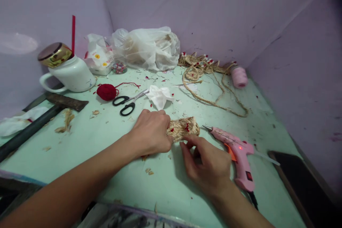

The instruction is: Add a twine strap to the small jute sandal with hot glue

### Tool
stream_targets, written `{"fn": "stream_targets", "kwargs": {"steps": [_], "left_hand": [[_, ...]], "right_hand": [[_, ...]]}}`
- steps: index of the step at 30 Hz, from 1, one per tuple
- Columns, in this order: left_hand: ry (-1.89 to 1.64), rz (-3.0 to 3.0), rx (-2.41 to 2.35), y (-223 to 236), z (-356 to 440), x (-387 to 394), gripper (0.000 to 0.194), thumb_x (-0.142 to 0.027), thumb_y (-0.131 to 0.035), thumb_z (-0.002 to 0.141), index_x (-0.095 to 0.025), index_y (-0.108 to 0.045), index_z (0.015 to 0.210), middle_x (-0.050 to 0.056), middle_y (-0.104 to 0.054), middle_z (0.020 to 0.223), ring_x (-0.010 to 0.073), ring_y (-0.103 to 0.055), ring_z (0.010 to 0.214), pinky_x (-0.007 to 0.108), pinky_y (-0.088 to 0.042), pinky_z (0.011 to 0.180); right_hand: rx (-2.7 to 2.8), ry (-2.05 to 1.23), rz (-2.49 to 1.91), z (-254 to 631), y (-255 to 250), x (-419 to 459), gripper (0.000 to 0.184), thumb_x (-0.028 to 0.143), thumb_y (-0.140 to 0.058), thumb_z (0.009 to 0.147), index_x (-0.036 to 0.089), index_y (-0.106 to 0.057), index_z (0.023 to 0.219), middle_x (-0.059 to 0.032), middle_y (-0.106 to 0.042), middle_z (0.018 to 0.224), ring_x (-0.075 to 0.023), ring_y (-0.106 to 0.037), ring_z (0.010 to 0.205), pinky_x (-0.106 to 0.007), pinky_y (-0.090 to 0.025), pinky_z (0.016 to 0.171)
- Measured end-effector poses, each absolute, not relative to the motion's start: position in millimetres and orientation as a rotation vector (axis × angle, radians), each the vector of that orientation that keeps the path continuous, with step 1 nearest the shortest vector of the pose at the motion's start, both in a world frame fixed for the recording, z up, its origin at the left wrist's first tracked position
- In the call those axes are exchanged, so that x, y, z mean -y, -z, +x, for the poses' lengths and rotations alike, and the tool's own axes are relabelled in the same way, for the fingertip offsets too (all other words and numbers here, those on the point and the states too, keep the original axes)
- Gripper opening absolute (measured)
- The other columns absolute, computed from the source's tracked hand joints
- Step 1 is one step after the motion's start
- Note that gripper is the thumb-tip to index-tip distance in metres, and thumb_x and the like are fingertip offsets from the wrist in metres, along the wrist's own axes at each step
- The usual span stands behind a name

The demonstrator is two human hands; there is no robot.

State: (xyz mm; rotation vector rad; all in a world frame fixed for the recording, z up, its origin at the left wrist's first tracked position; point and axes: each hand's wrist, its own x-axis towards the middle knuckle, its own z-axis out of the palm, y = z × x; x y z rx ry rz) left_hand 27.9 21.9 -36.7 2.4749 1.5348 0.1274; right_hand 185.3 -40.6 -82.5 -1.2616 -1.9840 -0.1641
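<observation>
Nearest, the desk (pixel 128 185) leaves some room between grip and front edge. The left hand (pixel 153 131) closes round the left end of the straw braid (pixel 179 130); the right hand (pixel 211 160) curls at its near side, pinch unclear. Right of it, the lit glue gun (pixel 242 160) could burn straying knuckles. Beyond, scissors (pixel 133 98) limit forward reach.

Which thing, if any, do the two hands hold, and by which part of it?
The left hand holds the braided piece by its left end. The right hand is at its lower edge; whether it grips there cannot be told.
</observation>
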Motion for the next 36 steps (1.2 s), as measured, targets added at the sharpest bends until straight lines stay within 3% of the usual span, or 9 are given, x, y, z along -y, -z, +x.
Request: {"fn": "stream_targets", "kwargs": {"steps": [2,5,10,16,20,24,29,36], "left_hand": [[-0.130,2.472,-1.524,37,28,-23,0.023,-0.034,-0.056,0.064,-0.017,-0.064,0.076,0.008,-0.064,0.079,0.0275,-0.058,0.071,0.039,-0.039,0.068],[-0.170,2.437,-1.470,37,24,-24,0.022,-0.035,-0.057,0.065,-0.017,-0.065,0.074,0.008,-0.065,0.078,0.0259,-0.058,0.072,0.037,-0.039,0.066],[-0.358,2.146,-1.312,30,6,-33,0.025,-0.031,-0.044,0.078,-0.018,-0.066,0.078,0.003,-0.065,0.074,0.0173,-0.057,0.069,0.029,-0.041,0.064],[-0.834,1.684,-1.491,23,-11,-44,0.018,-0.025,-0.054,0.071,-0.014,-0.062,0.083,0.003,-0.065,0.078,0.0132,-0.056,0.069,0.025,-0.043,0.065],[-0.950,1.527,-1.541,22,-12,-43,0.020,-0.024,-0.057,0.068,-0.013,-0.062,0.084,0.004,-0.066,0.078,0.0133,-0.058,0.068,0.026,-0.045,0.064],[-0.919,1.647,-1.551,20,-12,-41,0.015,-0.021,-0.056,0.068,-0.013,-0.064,0.078,0.003,-0.067,0.074,0.0139,-0.058,0.068,0.026,-0.045,0.065],[-0.726,1.854,-1.521,31,-5,-33,0.014,-0.022,-0.052,0.071,-0.016,-0.065,0.072,0.001,-0.065,0.068,0.0141,-0.057,0.065,0.026,-0.044,0.063],[-0.454,2.162,-1.595,48,21,-16,0.028,-0.031,-0.043,0.081,-0.017,-0.062,0.095,0.009,-0.064,0.093,0.0227,-0.058,0.087,0.034,-0.042,0.073]], "right_hand": [[1.856,0.117,-1.244,188,80,43,0.018,0.016,-0.065,0.070,0.017,-0.058,0.087,0.0039,-0.060,0.060,-0.0066,-0.048,0.039,-0.020,-0.037,0.040],[1.556,0.039,-1.259,193,78,41,0.022,0.013,-0.067,0.067,0.019,-0.057,0.085,0.0022,-0.059,0.068,-0.0092,-0.052,0.049,-0.023,-0.042,0.047],[1.121,-0.270,-1.335,201,77,32,0.025,0.020,-0.061,0.075,0.019,-0.057,0.099,-0.0030,-0.059,0.082,-0.0156,-0.059,0.067,-0.031,-0.047,0.059],[1.304,-0.211,-1.321,197,73,35,0.022,0.016,-0.068,0.068,0.020,-0.057,0.086,-0.0008,-0.057,0.078,-0.0141,-0.056,0.066,-0.029,-0.045,0.057],[1.374,-0.187,-1.296,196,71,38,0.019,0.015,-0.067,0.069,0.021,-0.056,0.083,-0.0008,-0.056,0.075,-0.0152,-0.055,0.064,-0.030,-0.045,0.057],[1.355,-0.230,-1.263,197,71,38,0.042,0.018,-0.067,0.068,0.021,-0.052,0.107,-0.0061,-0.058,0.092,-0.0174,-0.056,0.070,-0.035,-0.047,0.063],[1.403,-0.254,-1.375,199,75,35,0.052,0.025,-0.061,0.074,0.021,-0.042,0.122,-0.0128,-0.053,0.113,-0.0257,-0.054,0.099,-0.047,-0.045,0.083],[1.788,-0.303,-1.544,202,86,27,0.070,0.021,-0.059,0.072,0.019,-0.025,0.134,-0.0162,-0.047,0.125,-0.0276,-0.051,0.108,-0.048,-0.044,0.089]]}}
